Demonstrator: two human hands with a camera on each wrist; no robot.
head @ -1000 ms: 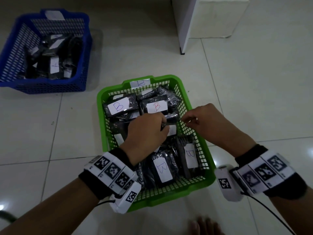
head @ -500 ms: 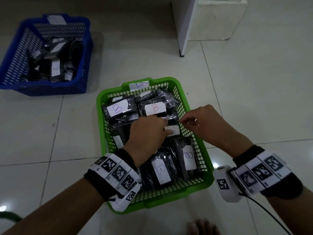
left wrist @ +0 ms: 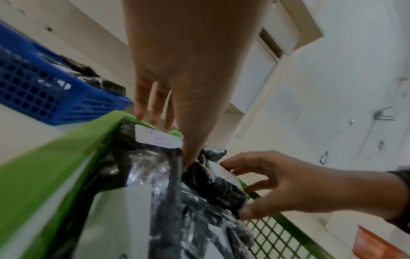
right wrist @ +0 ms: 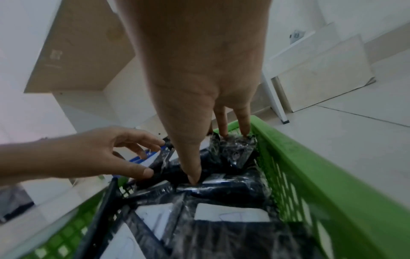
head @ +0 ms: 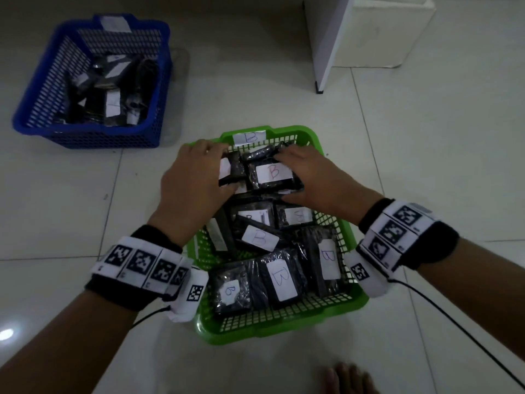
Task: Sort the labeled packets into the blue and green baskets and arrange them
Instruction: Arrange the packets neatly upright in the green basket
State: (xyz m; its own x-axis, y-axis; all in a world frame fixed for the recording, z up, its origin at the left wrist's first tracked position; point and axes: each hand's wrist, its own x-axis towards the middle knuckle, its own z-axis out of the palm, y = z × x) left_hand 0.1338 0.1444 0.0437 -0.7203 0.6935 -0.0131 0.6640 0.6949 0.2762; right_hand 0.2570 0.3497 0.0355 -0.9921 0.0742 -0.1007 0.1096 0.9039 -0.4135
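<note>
The green basket [head: 284,334] on the floor in front of me holds several black packets with white "B" labels. At its far end my left hand [head: 221,169] grips a packet with a blue B label [left wrist: 157,138], fingers over its far edge and thumb at its near edge. Beside it my right hand [head: 292,177] grips the packet with the red B label [head: 270,173] in the same way. The blue basket [head: 93,137] stands at the far left with more black packets in it. Both hands sit inside the green basket's rim.
A white cabinet [head: 355,38] stands on the tiled floor at the back right. Bare toes [head: 346,379] show at the bottom edge. Thin black cables trail from both wrist bands. An orange ribbed object [left wrist: 377,245] lies off to the right in the left wrist view.
Both hands have moved from the middle of the green basket to its far end and have taken hold of the two B packets there. The head view has shifted closer.
</note>
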